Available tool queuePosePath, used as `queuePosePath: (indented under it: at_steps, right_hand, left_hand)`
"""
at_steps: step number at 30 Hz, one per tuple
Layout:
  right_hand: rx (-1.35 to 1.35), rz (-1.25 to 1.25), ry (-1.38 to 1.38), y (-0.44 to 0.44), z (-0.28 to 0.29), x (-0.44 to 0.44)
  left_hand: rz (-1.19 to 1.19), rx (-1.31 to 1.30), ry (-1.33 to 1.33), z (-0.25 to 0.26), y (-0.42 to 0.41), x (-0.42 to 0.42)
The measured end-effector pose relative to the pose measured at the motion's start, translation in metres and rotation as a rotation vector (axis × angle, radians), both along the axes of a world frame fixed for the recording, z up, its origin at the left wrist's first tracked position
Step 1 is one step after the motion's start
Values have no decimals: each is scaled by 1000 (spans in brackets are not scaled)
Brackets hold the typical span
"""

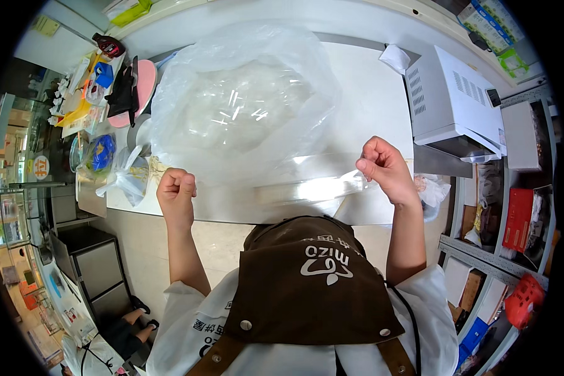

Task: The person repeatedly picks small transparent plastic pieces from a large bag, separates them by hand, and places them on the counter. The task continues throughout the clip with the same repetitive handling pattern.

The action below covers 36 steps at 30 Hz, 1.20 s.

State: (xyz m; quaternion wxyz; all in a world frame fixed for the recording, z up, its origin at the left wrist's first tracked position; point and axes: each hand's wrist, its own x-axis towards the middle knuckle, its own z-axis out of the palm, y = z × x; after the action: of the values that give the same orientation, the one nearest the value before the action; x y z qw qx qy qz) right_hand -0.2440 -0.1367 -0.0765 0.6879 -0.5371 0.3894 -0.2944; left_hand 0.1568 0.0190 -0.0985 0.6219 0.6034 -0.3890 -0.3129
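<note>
A clear plastic film [305, 188] stretches in front of me across the near part of the white table. My right hand [380, 167] pinches its right end between thumb and curled fingers. My left hand [177, 190] is closed with the thumb against the bent fingers, near the table's left front edge; whether film lies in it is too faint to tell. Beyond the hands, a large translucent plastic bag [244, 98] lies spread on the table, with shiny clear plastic inside or under it. A knotted white plastic bag [129, 176] rests left of my left hand.
A white microwave-like appliance [451, 103] stands at the back right. On the left are a pink round board [145, 84], black items, a blue thing in clear wrap [102, 152] and a dark sauce bottle [109, 45]. Metal shelves [493, 258] rise at right. Another person [127, 333] is at lower left.
</note>
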Motion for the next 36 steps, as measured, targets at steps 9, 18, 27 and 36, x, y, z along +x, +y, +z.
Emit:
queuePosePath:
  at_steps: [9, 18, 27, 36]
  right_hand:
    - [-358, 175, 193, 26, 26, 31]
    - [-592, 453, 336, 48, 41, 71]
    - [-354, 80, 132, 51, 17, 65]
    - [-434, -52, -36, 58, 8, 80]
  left_hand:
    - [-59, 70, -501, 22, -18, -21]
    - [-748, -11, -665, 55, -41, -113]
    - [-643, 200, -332, 48, -43, -126]
    - [-656, 203, 94, 30, -40, -133]
